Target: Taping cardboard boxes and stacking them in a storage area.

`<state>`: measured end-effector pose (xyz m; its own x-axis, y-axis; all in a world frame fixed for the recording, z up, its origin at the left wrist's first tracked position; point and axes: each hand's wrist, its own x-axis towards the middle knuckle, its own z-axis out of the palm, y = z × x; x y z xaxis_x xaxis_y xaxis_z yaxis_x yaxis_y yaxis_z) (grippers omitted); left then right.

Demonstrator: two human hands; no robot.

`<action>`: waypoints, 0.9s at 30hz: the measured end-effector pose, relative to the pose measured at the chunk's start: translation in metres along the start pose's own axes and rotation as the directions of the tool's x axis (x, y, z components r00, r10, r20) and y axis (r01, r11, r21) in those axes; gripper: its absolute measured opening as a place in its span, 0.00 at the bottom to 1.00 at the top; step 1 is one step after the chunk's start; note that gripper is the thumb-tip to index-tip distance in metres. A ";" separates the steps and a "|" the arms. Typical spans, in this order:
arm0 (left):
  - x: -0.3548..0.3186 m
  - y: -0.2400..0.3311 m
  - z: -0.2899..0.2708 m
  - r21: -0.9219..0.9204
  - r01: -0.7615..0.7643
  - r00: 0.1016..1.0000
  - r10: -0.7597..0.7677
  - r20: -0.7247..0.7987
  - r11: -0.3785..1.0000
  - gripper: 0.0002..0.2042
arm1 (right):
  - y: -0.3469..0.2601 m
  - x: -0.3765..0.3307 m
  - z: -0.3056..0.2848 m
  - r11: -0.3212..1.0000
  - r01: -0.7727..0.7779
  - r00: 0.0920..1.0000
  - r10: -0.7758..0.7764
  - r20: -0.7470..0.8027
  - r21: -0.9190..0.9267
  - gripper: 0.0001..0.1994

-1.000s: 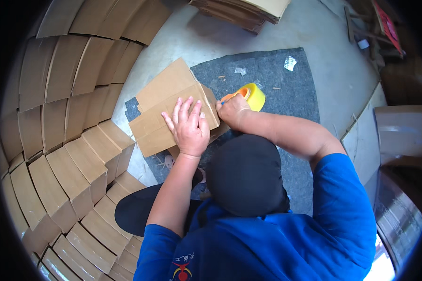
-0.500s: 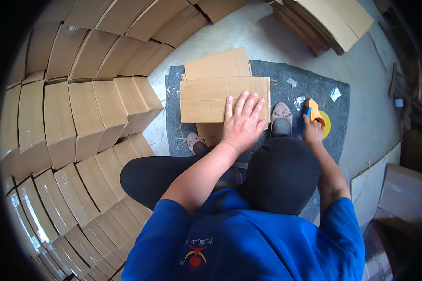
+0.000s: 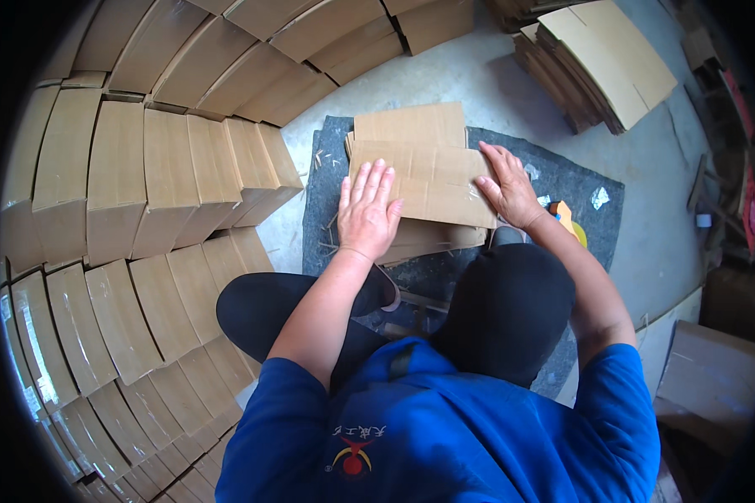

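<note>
A brown cardboard box (image 3: 432,180) lies across flat cardboard pieces (image 3: 411,121) on the dark mat in front of me. My left hand (image 3: 367,211) rests flat on the box's left part, fingers stretched and pointing away from me. At the right end, my right hand (image 3: 513,189) touches the box with its thumb and fingers apart. An orange tape dispenser (image 3: 564,216) with a yellow roll sits on the mat to the right, partly hidden by my right forearm.
Rows of stacked cardboard boxes (image 3: 113,189) fill the left side. A pile of flat cardboard (image 3: 608,59) stands at the far right. Scraps of clear tape (image 3: 600,198) lie on the grey mat (image 3: 596,172). Another carton (image 3: 713,369) is at the near right.
My right hand has let go of the tape dispenser and moved left onto the box's right end. My left hand has slid from the box's right part to its left part.
</note>
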<state>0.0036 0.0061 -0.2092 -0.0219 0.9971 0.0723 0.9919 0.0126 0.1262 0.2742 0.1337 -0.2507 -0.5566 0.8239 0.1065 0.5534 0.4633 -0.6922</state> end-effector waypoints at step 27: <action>0.011 -0.038 -0.073 -0.886 0.261 0.862 -0.506 0.035 0.383 0.25 | -0.043 0.077 -0.061 0.310 -0.729 0.635 0.640 0.433 0.611 0.21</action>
<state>-0.0431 0.0114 -0.1414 -0.5169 0.8553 -0.0360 0.2634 0.1989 0.9440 0.2458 0.1970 -0.1691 -0.2680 0.6785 -0.6840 0.1987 -0.6558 -0.7283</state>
